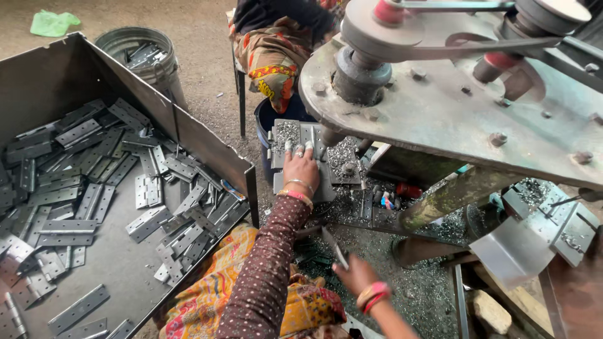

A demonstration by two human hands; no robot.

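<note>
the big grey drill machine [452,94] with its belt and pulleys hangs over and to the right of the left hand [301,168]. well to that hand's left stands a large open sheet-metal bin [56,75] heaped with flat grey hinges [147,223], each a long leaf with small holes; no labels show on it. beyond the bin sits a round metal bucket [141,53], and a green plastic bag [53,23] lies on the floor far off. the left hand lies flat, fingers spread, pressing a grey hinge plate [301,135] on the machine's chip-strewn desk [352,207], under the drill bit. the right hand [355,274], low and blurred, pinches a thin hinge piece [334,246] between thumb and fingers, near the lap.
</note>
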